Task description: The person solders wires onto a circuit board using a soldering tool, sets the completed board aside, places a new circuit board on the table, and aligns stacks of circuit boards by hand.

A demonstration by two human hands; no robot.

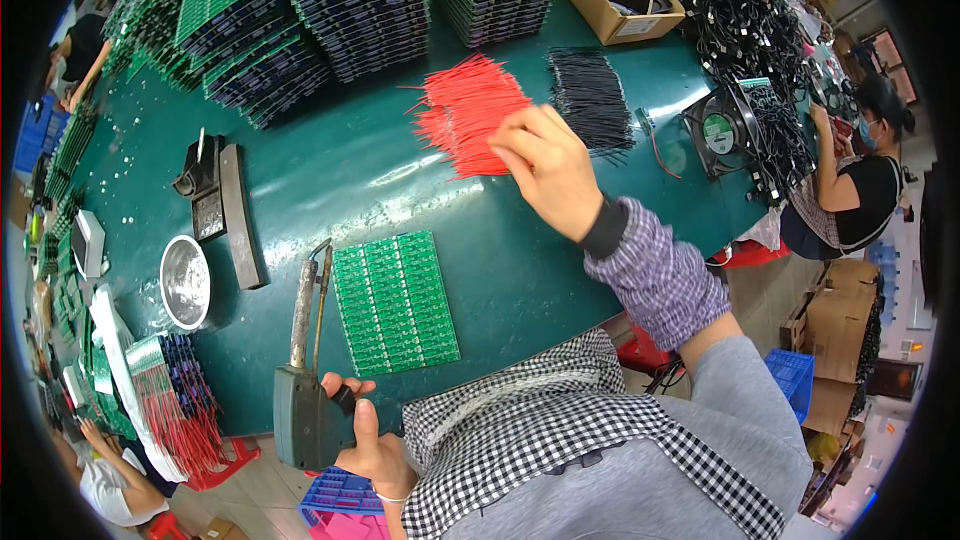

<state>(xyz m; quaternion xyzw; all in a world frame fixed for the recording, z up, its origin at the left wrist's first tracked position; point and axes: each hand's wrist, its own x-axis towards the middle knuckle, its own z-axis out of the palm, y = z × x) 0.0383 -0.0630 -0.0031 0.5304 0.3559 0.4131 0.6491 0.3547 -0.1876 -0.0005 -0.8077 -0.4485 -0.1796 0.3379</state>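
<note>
My left hand (378, 445) is wrapped round the grey-green handle of a soldering gun (300, 410) at the table's near edge. The gun's metal barrel points away from me, with a thin tube beside it. Just right of the barrel, a green circuit board panel (397, 302) lies flat. My right hand (552, 168) is at the right edge of a pile of red wires (465, 110), thumb and fingers drawn together in a pinch. Whether a wire is between those fingertips is too small to tell. Behind that hand lies a bundle of black wires (588, 95).
Tall stacks of green boards (350, 10) line the far side. A metal bowl (186, 282) and a dark stand (205, 185) are at left. Rightward are a fan (718, 135), tangled black cables (725, 15) and a seated co-worker (850, 175). A cardboard box (630, 25) stands behind.
</note>
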